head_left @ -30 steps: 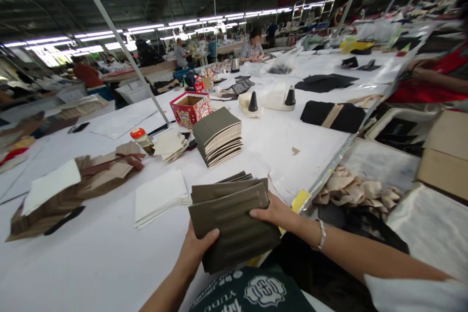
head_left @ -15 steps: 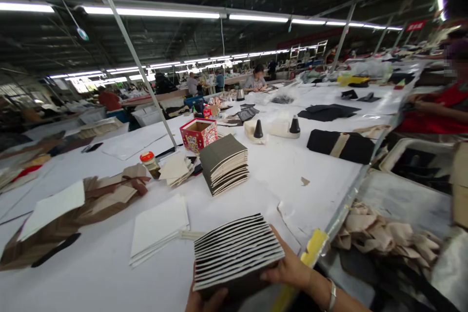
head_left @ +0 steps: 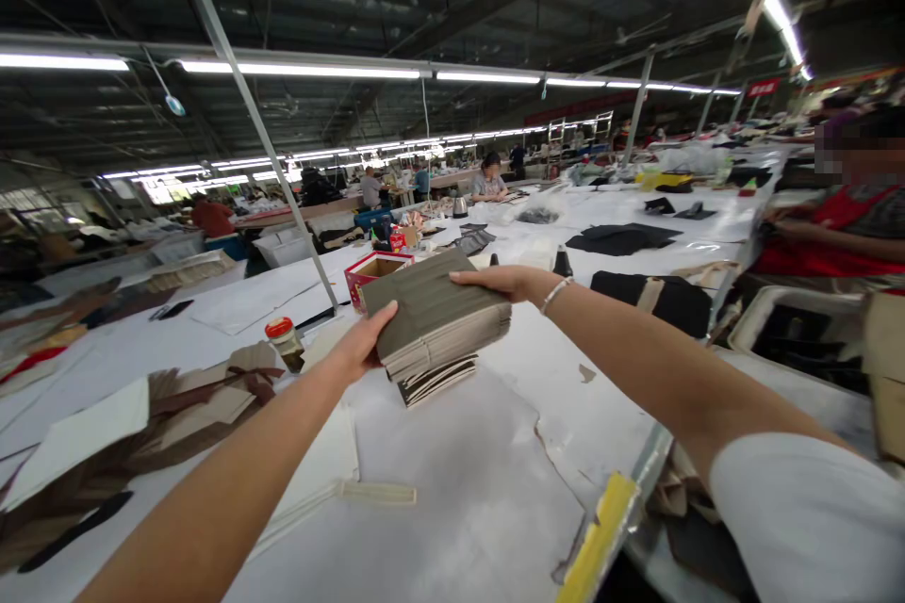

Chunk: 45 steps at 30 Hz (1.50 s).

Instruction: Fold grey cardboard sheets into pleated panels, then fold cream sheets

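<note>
Both hands hold a stack of dark olive-grey panels (head_left: 424, 301) with pale layered edges. My left hand (head_left: 364, 342) grips its left side, thumb on the top face. On the far right corner my right hand (head_left: 503, 281) is closed around it, with a bracelet at the wrist. Directly below is a lower stack of similar panels (head_left: 439, 382); only its front edges show. Whether the two stacks touch, I cannot tell. White sheets (head_left: 329, 452) lie under and beside my left forearm, near a narrow cream strip (head_left: 378, 492).
Behind the stack stands a red patterned box (head_left: 357, 275), with a red-lidded jar (head_left: 284, 339) to its left. Brown fabric (head_left: 190, 410) lies left. Black folded fabric (head_left: 615, 297) is at right, near the table edge with yellow tape (head_left: 600, 537). A co-worker (head_left: 841, 217) sits right.
My hands have carried the stack forward, away from me, from the table's near edge to above the other stack. Its dark top face now shows. My arms are stretched out.
</note>
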Motion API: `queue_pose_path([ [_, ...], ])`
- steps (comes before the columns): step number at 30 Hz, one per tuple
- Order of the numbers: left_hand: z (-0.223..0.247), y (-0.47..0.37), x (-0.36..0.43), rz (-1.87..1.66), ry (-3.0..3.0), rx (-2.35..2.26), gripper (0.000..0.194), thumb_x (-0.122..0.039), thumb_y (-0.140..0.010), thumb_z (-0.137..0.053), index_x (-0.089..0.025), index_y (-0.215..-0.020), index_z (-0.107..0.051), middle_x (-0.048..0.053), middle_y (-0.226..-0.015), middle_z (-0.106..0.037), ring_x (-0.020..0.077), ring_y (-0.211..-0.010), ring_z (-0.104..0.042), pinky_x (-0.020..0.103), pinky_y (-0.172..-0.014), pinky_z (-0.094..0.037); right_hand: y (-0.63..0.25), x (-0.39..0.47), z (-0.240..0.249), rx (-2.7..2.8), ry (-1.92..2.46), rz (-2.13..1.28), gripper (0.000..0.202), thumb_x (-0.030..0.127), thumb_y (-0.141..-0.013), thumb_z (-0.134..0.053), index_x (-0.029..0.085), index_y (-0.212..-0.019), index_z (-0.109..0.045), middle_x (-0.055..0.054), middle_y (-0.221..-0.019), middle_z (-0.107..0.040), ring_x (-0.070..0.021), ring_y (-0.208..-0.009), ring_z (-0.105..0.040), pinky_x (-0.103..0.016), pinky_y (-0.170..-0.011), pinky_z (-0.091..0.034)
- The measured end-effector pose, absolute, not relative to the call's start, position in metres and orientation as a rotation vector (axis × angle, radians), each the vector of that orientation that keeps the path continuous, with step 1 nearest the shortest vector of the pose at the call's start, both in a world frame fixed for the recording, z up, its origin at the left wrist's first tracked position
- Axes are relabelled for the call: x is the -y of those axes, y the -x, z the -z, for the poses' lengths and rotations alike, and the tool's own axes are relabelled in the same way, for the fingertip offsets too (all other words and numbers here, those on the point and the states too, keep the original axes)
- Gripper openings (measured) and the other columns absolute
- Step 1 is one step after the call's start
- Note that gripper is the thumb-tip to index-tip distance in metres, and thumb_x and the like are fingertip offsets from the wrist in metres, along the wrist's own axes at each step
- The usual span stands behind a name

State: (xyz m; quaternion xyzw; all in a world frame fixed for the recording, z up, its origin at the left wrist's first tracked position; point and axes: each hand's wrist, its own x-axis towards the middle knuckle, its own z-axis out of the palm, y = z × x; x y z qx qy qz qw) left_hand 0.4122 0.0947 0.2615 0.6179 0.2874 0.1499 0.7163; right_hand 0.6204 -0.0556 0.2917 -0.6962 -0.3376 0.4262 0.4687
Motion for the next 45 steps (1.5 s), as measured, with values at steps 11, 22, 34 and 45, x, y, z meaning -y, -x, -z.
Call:
queue_pose_path([
  [11, -0.256, -0.497, -0.168, -0.295, -1.281, -0.789, 0.029, -0.047, -0.074, -0.06, -0.019, -0.076, -0.056, 0.0, -0.058, -0.061, 0.0154, -0.05, -0.059, 0.03, -0.051, -0.053, -0.71, -0.032, -0.28, 0.625, 1.665, -1.281, 0.047, 0.057, -0.066, -0.064, 0.017, -0.09, -0.057, -0.003, -0.072, -0.067, -0.0173, -0.066, -0.063, -0.033, -0.067, -0.055],
  [22, -0.233, -0.502, -0.189, -0.2, -1.287, -0.797, 0.034, -0.054, -0.072, -0.058, -0.02, -0.076, -0.055, 0.0, -0.059, -0.059, 0.0155, -0.052, -0.057, 0.03, -0.053, -0.051, -0.717, -0.046, -0.268, 0.65, 1.739, -1.323, 0.05, 0.059, -0.067, -0.061, 0.016, -0.093, -0.058, -0.004, -0.073, -0.068, -0.0166, -0.066, -0.063, -0.03, -0.066, -0.054],
  [34, -0.235, -0.494, -0.195, -0.243, -1.429, -0.799, 0.056, -0.07, -0.06, -0.057, -0.021, -0.087, -0.057, 0.006, -0.076, -0.059, 0.0206, -0.069, -0.056, 0.042, -0.066, -0.051, -0.721, -0.039, -0.253, 0.589, 1.752, -1.218, 0.06, 0.071, -0.068, -0.049, 0.016, -0.091, -0.057, -0.008, -0.082, -0.066, -0.0197, -0.078, -0.062, -0.038, -0.075, -0.051],
  [45, -0.243, -0.476, -0.194, -0.406, -1.427, -0.858, 0.076, -0.078, -0.061, -0.045, -0.025, -0.115, -0.048, 0.015, -0.125, -0.047, 0.0408, -0.121, -0.033, 0.051, -0.078, -0.044, -0.725, 0.0, -0.272, 0.582, 1.956, -0.81, 0.077, 0.066, -0.081, -0.017, 0.002, -0.093, -0.058, -0.024, -0.106, -0.056, -0.0227, -0.091, -0.059, -0.037, -0.077, -0.044],
])
